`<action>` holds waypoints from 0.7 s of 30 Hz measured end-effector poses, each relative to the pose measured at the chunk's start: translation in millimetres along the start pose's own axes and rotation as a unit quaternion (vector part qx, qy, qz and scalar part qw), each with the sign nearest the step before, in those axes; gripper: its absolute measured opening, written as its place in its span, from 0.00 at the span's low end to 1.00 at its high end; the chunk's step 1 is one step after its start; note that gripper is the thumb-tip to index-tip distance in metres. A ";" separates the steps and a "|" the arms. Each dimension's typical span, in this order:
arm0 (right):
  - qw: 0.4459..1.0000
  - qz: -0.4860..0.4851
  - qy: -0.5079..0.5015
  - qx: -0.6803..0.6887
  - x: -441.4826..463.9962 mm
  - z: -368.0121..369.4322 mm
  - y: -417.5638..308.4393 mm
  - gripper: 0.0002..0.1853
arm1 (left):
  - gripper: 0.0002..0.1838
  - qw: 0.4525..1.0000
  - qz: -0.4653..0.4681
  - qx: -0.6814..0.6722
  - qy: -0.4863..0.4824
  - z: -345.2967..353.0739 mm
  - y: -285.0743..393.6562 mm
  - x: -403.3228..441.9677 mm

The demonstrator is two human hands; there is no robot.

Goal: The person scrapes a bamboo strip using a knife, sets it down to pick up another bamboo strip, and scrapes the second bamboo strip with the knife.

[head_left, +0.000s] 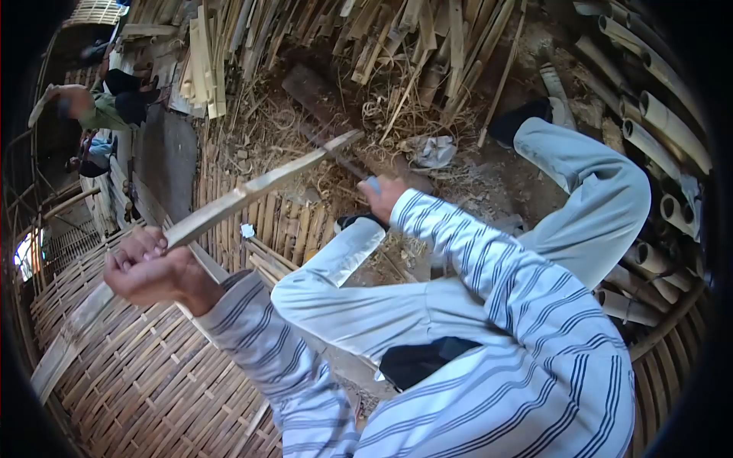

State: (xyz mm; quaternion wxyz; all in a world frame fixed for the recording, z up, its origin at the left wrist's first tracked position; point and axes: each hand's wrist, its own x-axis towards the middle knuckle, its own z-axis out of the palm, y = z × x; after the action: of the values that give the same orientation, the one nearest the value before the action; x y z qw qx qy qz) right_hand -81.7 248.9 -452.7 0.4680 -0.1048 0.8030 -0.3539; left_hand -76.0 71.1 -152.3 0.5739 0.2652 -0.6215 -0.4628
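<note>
Left fingers [143,243]: closed around a bamboo strip [256,189], which slants out ahead of them and trails behind.
Right fingers [374,198]: wrapped on the handle of a long knife [305,85], its dark blade reaching out past them.
Crossing: beyond both sets of fingers, the strip's far end passes over the blade; whether they touch, I cannot tell.
Handling, as I judge it: grip the strip firmly against twisting, hold the blade angle even, and leave the left fingers well back from the edge.
Shavings [256,156]: scattered ahead of the fingers.
Woven bamboo [164,374]: below the left fingers.
</note>
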 end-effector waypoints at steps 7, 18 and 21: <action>0.991 0.010 0.134 -0.003 42.7 36.3 78.7 0.35 | 0.19 1.000 -0.009 -0.019 -0.008 -3.3 2.0 -1.8; 0.998 -0.009 0.063 -0.009 36.6 25.9 44.3 0.32 | 0.19 1.000 -0.020 -0.023 -0.008 -15.5 -5.0 5.8; 0.991 0.008 0.129 -0.017 77.7 51.9 91.9 0.32 | 0.18 0.999 -0.010 -0.034 0.004 -12.7 -1.1 3.8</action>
State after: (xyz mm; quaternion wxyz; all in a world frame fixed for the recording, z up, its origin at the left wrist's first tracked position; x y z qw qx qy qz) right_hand -65.8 252.5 -582.7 0.3616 -0.0599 0.8633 -0.3470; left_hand -64.8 63.9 -152.5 0.5799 0.2535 -0.6004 -0.4888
